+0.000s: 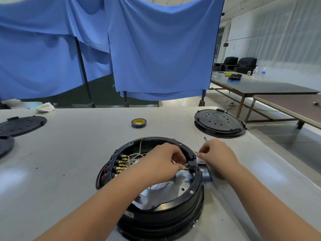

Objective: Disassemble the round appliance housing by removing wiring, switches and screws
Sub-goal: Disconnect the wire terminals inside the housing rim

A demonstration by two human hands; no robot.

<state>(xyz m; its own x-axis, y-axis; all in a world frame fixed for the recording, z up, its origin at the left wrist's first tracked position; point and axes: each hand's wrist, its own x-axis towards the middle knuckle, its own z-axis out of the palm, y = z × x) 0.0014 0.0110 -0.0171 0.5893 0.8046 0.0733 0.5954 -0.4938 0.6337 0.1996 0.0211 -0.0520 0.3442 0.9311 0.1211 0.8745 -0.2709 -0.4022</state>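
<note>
Brass terminal (185,165) on the housing (161,211) switch: my left hand (161,162) is pinching it; my right hand (217,153), just beside, is pinching a small part, unidentifiable.

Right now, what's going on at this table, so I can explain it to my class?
A person is taking apart a round black housing on a white table. The left hand reaches inside and pinches a brass wire connector at a small switch on the right inner wall. The right hand rests just outside the rim, fingers pinched. More brass connectors remain plugged in on the left side.
</note>
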